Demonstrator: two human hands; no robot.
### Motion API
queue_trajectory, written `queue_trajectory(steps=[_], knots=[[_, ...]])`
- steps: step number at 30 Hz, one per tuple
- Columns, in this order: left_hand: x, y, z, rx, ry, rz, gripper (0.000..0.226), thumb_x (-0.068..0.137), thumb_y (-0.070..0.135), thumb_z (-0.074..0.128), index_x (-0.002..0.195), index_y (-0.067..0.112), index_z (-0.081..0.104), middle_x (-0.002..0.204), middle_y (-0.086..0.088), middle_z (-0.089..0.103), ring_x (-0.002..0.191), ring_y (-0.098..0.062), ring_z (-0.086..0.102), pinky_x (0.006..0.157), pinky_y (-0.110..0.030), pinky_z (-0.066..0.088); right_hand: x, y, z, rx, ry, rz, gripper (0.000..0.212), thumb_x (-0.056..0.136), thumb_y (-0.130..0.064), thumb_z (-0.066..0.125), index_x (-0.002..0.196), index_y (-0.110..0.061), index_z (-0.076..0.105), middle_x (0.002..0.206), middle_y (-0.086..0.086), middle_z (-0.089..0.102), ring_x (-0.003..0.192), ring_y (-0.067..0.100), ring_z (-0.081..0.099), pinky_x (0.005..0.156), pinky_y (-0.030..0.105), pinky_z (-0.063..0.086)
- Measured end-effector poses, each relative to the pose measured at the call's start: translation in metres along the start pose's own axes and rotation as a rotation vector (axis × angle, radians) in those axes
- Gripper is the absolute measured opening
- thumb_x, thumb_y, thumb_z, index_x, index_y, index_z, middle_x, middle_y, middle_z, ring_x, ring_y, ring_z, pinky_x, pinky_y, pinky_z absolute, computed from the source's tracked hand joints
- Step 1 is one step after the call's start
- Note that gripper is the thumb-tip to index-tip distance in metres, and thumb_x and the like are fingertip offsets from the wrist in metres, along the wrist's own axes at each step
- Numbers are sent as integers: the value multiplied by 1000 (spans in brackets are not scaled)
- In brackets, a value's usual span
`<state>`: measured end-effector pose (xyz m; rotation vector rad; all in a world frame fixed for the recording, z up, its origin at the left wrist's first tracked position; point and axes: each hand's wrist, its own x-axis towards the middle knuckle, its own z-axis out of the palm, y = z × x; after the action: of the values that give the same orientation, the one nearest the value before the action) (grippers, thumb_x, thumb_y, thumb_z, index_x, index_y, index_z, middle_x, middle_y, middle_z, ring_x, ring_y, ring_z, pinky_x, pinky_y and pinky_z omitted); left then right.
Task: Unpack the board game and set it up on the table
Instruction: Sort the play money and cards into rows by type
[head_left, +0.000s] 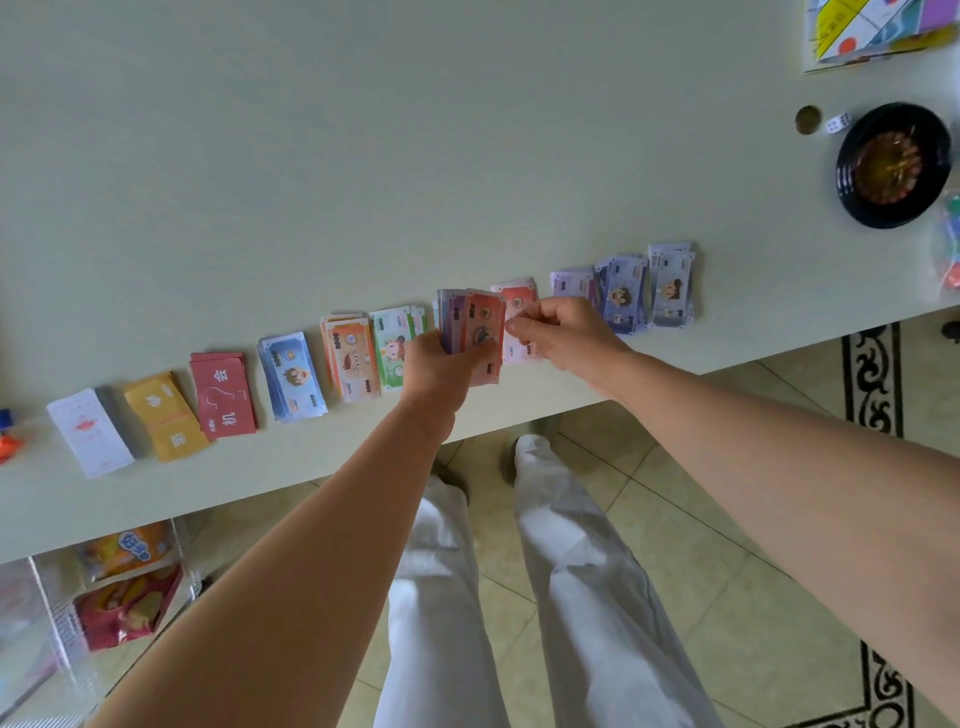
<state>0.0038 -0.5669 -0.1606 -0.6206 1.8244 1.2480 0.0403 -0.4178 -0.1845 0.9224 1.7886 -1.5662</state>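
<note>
My left hand (441, 366) grips a stack of play-money notes (475, 332) above the table's near edge, a red note on top. My right hand (558, 332) pinches the right edge of that top red note. Sorted piles lie in a row along the table (311, 156): white cards (88, 431), yellow cards (163, 415), red cards (222, 395), blue notes (292, 376), orange notes (350, 364), green notes (393, 345), pink notes (519, 304) under my right hand, and purple notes (623, 296), (671, 286).
A black roulette wheel (891, 166), a white die (837, 123) and a brown coin (808, 119) sit at the far right. The folded colourful game board (872, 31) lies at the top right. Snack bags (124, 587) sit in a clear rack under the table.
</note>
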Motion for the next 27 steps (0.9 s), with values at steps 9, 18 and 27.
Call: queue_trajectory(steps=[9, 18, 27], knots=[[2, 0, 21, -36, -56, -31, 11, 87, 16, 67, 82, 23, 61, 79, 1, 66, 76, -12, 63, 64, -20, 51, 5, 4, -21, -84, -45, -21, 16, 87, -21, 69, 91, -6, 67, 72, -5, 61, 59, -3, 55, 59, 16, 44], [7, -5, 19, 7, 141, 45, 7, 95, 10, 55, 91, 10, 61, 71, 7, 61, 50, 7, 58, 46, -6, 45, 26, 18, -20, -351, 285, -55, 32, 80, -34, 75, 77, -2, 74, 77, 11, 73, 68, 19, 68, 66, 35, 57], [11, -3, 31, 131, 153, 72, 16, 84, 11, 69, 73, 19, 61, 69, 3, 60, 63, -14, 57, 48, -19, 48, 23, 25, -18, -409, 362, -142, 37, 81, -37, 74, 57, -15, 58, 57, -4, 59, 55, 12, 56, 49, 26, 41]])
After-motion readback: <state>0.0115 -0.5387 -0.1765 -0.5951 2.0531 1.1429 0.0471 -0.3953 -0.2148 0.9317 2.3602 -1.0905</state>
